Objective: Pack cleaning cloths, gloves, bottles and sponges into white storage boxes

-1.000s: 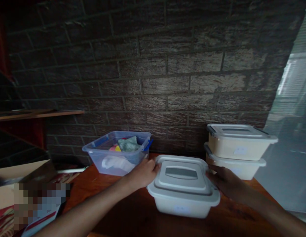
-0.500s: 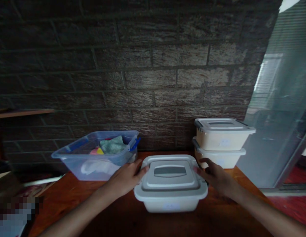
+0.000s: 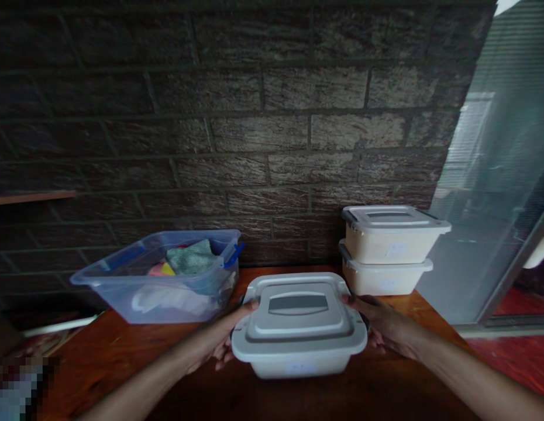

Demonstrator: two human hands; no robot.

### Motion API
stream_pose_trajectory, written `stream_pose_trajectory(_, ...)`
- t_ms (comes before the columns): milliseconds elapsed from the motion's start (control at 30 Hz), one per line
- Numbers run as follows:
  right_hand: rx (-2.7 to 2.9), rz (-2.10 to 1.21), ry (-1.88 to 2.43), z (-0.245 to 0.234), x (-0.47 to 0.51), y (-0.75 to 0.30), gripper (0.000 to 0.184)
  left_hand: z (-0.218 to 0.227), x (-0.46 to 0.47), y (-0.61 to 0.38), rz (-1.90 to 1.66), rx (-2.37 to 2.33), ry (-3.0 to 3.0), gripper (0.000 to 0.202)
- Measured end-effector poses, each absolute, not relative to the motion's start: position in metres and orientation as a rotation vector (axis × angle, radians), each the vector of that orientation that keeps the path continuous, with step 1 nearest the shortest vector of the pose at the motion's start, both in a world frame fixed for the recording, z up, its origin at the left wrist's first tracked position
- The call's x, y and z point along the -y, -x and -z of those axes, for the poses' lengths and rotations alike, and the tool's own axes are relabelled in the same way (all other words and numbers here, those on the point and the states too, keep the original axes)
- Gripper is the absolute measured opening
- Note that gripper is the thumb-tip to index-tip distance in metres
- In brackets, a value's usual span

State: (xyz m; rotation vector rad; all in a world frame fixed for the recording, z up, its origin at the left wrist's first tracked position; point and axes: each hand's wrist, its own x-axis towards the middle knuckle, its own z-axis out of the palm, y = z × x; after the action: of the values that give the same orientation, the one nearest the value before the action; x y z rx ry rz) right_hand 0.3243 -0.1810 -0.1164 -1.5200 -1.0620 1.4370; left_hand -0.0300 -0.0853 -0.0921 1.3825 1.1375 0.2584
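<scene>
A lidded plastic storage box [image 3: 298, 342] with a grey-white lid stands in front of me, a pale label on its near wall. My left hand [image 3: 223, 336] grips its left side, thumb on the lid's edge and fingers curled below the rim. On the opposite side my right hand [image 3: 381, 324] holds it the same way, thumb on the lid and fingers bent under the rim. Dark side latches are partly hidden by both hands. The lid lies flat on the box.
Left on the wooden table [image 3: 136, 351] is an open clear-blue bin [image 3: 175, 301] with a green cloth [image 3: 190, 257] and other soft items. At the right, two similar boxes are stacked, an upper box [image 3: 377, 245] on a lower box [image 3: 368, 280]. Behind rises a brick wall [image 3: 254, 134].
Both hands' fingers have moved from the top sides down under the rim, with thumbs staying on the lid. The view has shifted slightly; the lid remains on the box.
</scene>
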Motion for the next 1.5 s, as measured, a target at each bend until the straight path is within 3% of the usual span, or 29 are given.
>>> stream_pose_trajectory(167, 1.066, -1.439, 1.551, 0.113, 0.181, -0.324, 0.060, 0.093, 0.086, 0.030, -0.326, -1.139, -1.366, 0.062)
stream_pose_trajectory(300, 1.143, -1.309, 1.628, 0.110, 0.181, -0.321, 0.062, 0.086, 0.089, 0.025, -0.388, -1.187, -1.425, 0.065)
stream_pose_trajectory(833, 1.138, -1.352, 1.566, 0.099, 0.184, -0.308, 0.048, 0.080, 0.094, 0.014, -0.405, -1.301, -1.516, 0.057)
stream_pose_trajectory(1500, 1.306, -1.249, 1.718, 0.095, 0.181, -0.312, 0.046, 0.082, 0.092, 0.013, -0.360, -1.364, -1.606, 0.064)
